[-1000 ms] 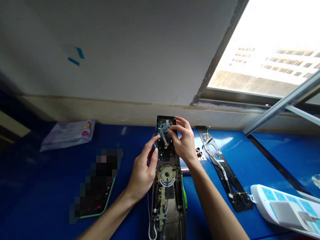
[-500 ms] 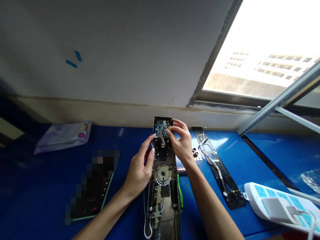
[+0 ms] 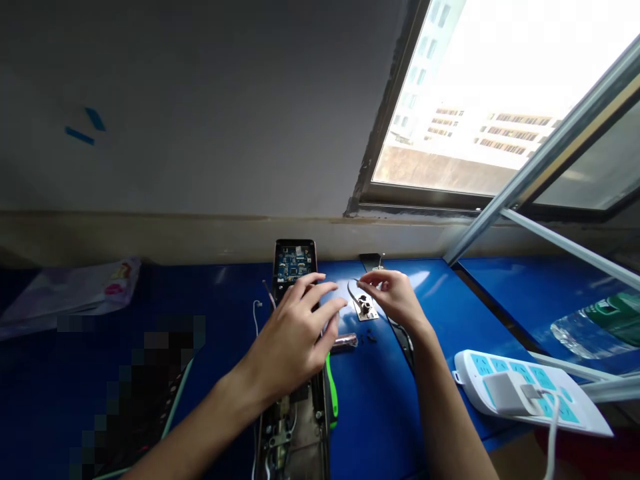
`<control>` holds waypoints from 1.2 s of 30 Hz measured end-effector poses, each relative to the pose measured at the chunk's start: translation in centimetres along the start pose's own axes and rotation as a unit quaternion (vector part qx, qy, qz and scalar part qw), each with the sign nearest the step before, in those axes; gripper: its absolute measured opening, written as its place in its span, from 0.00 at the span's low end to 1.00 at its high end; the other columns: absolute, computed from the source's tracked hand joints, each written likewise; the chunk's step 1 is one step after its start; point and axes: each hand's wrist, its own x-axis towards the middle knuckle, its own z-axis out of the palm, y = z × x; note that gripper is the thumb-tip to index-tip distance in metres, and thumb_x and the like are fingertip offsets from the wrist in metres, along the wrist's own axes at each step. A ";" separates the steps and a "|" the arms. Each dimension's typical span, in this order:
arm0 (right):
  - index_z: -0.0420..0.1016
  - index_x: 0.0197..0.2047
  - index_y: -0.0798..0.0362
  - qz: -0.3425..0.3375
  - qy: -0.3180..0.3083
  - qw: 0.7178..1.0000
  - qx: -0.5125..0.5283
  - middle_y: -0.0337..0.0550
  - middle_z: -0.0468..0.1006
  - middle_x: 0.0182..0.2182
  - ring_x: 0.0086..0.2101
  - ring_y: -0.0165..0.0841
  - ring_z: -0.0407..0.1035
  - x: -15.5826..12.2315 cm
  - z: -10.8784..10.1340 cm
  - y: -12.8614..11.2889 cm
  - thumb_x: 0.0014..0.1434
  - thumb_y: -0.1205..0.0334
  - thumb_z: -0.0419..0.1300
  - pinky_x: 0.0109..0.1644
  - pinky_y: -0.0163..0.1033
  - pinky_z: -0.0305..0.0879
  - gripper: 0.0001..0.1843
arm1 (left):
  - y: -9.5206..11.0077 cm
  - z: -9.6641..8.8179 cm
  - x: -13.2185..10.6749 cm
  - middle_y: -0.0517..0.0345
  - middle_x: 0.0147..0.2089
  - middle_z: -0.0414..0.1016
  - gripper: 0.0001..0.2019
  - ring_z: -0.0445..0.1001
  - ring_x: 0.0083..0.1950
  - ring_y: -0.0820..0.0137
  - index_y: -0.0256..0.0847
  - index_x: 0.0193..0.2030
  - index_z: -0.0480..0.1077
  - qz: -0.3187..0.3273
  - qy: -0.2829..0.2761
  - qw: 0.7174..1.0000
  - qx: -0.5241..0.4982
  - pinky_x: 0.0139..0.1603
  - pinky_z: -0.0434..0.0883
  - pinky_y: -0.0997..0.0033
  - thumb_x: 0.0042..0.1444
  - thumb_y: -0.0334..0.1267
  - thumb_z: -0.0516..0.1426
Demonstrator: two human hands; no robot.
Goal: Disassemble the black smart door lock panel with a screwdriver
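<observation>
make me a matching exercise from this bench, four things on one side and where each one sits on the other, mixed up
Things:
1. circuit board
2. green tool handle
3. power strip
4. left hand

Places:
A. right end of the table, a plug in it
B. over the middle of the lock case
C. far end of the lock case
D. along the lock case's right edge

Pairs: 1-C, 2-D, 3-A, 4-B
</observation>
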 end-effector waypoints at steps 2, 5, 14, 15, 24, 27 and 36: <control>0.76 0.58 0.52 0.011 -0.026 0.999 -0.037 0.48 0.79 0.56 0.48 0.38 0.77 -0.2 0.5 1.6 0.72 0.53 0.63 0.52 0.49 0.78 0.17 | 0.5 0.9 0.6 0.45 0.60 0.80 0.13 0.65 0.72 0.44 0.38 0.54 0.79 0.030 -0.050 0.998 0.018 0.67 0.74 0.36 0.70 0.31 0.54; 0.76 0.60 0.51 0.013 -0.043 0.996 -0.080 0.49 0.78 0.58 0.51 0.40 0.77 -0.2 1.5 3.1 0.72 0.53 0.63 0.55 0.51 0.78 0.18 | 0.9 2.1 0.9 0.46 0.59 0.80 0.12 0.62 0.74 0.41 0.37 0.52 0.80 0.056 -0.098 0.993 0.028 0.69 0.73 0.34 0.69 0.30 0.56; 0.75 0.60 0.51 0.007 -0.061 0.987 -0.148 0.50 0.77 0.59 0.52 0.40 0.76 0.2 2.0 4.6 0.72 0.53 0.63 0.56 0.52 0.77 0.18 | 0.5 2.8 0.3 0.44 0.59 0.80 0.10 0.61 0.75 0.41 0.38 0.50 0.80 0.052 -0.106 0.993 0.031 0.69 0.71 0.32 0.69 0.31 0.56; 0.75 0.61 0.51 0.007 -0.062 0.986 -0.152 0.50 0.77 0.59 0.52 0.40 0.76 0.2 1.9 4.5 0.72 0.53 0.63 0.56 0.52 0.77 0.18 | 0.4 2.8 0.3 0.44 0.59 0.81 0.10 0.62 0.75 0.41 0.38 0.49 0.80 0.053 -0.106 0.992 0.033 0.68 0.72 0.32 0.69 0.30 0.56; 0.75 0.61 0.52 0.020 -0.048 0.983 -0.176 0.50 0.77 0.58 0.52 0.41 0.77 -0.4 1.6 3.5 0.71 0.53 0.64 0.55 0.53 0.77 0.19 | 0.5 2.7 0.4 0.43 0.57 0.81 0.10 0.63 0.74 0.39 0.36 0.48 0.80 0.052 -0.111 0.992 0.033 0.67 0.72 0.33 0.68 0.30 0.57; 0.75 0.60 0.52 0.026 -0.031 0.984 -0.175 0.49 0.78 0.58 0.52 0.41 0.76 -0.7 1.7 2.1 0.71 0.53 0.64 0.56 0.53 0.77 0.19 | 0.3 2.3 0.3 0.43 0.57 0.81 0.11 0.64 0.74 0.41 0.37 0.49 0.80 0.053 -0.101 0.993 0.028 0.68 0.73 0.35 0.69 0.30 0.56; 0.75 0.33 0.50 -0.010 -0.185 0.977 -0.106 0.35 0.79 0.25 0.27 0.30 0.71 -4.1 2.8 -6.1 0.62 0.60 0.69 0.31 0.35 0.57 0.08 | -2.0 -0.3 -1.8 0.44 0.64 0.78 0.16 0.64 0.73 0.49 0.40 0.60 0.77 0.039 0.007 0.999 0.022 0.70 0.73 0.40 0.70 0.30 0.55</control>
